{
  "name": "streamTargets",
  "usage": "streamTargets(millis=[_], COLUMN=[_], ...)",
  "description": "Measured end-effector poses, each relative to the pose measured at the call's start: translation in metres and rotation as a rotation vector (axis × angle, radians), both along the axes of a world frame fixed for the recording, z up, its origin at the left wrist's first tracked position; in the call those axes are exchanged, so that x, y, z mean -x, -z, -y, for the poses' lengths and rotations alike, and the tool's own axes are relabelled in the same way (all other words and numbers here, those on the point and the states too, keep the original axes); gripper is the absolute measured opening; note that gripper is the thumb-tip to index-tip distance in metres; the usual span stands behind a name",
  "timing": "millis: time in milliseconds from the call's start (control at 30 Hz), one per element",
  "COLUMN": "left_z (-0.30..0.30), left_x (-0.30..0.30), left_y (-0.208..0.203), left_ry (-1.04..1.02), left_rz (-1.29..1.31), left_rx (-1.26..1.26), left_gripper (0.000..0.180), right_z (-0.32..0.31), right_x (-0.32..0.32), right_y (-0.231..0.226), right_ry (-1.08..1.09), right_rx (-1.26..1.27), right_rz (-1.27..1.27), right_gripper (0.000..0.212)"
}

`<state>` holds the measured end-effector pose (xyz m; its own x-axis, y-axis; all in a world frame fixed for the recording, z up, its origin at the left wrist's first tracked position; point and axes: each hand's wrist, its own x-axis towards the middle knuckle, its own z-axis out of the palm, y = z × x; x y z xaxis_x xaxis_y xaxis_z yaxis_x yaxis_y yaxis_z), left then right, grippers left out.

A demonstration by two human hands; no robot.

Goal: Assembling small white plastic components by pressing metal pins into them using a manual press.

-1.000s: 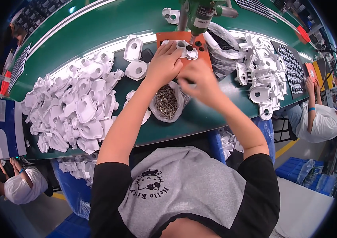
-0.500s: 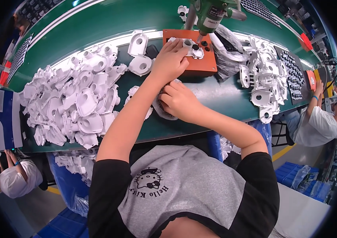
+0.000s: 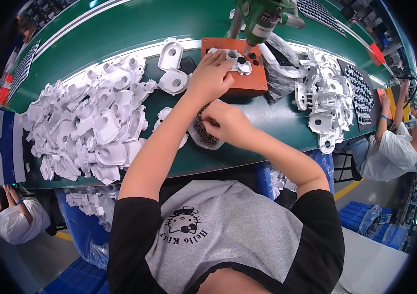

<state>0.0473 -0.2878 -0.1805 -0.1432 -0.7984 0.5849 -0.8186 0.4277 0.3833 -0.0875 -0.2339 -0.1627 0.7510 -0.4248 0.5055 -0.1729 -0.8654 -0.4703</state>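
A white plastic housing (image 3: 244, 68) with a round collar and a black insert sits on an orange fixture block (image 3: 247, 89). My left hand (image 3: 210, 77) holds the housing's left side there, fingers laid over it and thumb bent near its front edge. Closer to me, my right hand (image 3: 229, 124) has its fingers pinched together just over a clear-rimmed bowl (image 3: 204, 143) of small metal screws (image 3: 208, 138). Whatever is between those fingertips is too small to make out. Above the block hangs the tip of a green power driver (image 3: 260, 22).
A large heap of white housings (image 3: 105, 125) covers the bench on the left, with two loose housings (image 3: 173, 81) beside the block. To the right are a plastic bag (image 3: 279, 73), stacked white parts (image 3: 323, 93) and a tray of black pieces (image 3: 360, 93). Co-workers sit at both sides.
My right hand has lifted and turned slightly over the bowl, so more screws show. My left hand stays on the housing. The co-worker's arms at the right have shifted.
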Motion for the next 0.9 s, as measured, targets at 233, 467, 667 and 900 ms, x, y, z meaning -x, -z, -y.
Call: streamTargets(millis=[233, 467, 667, 900], left_z=[0.0, -0.003, -0.004, -0.005], left_x=[-0.001, -0.001, 0.0, -0.001], left_y=[-0.001, -0.004, -0.007, -0.007], left_ry=[0.002, -0.016, 0.017, 0.008], left_rz=[0.001, 0.026, -0.008, -0.005], left_rx=[0.014, 0.003, -0.055, -0.044], left_gripper=[0.03, 0.03, 0.023, 0.023], right_z=[0.036, 0.102, 0.134, 0.132], right_x=[0.032, 0.059, 0.047, 0.037], right_y=[-0.02, -0.035, -0.028, -0.009], right_ry=[0.071, 0.281, 0.481, 0.489], right_rx=[-0.831, -0.803, -0.578, -0.29], right_rz=[-0.043, 0.171, 0.209, 0.22], right_gripper=[0.011, 0.032, 0.023, 0.016])
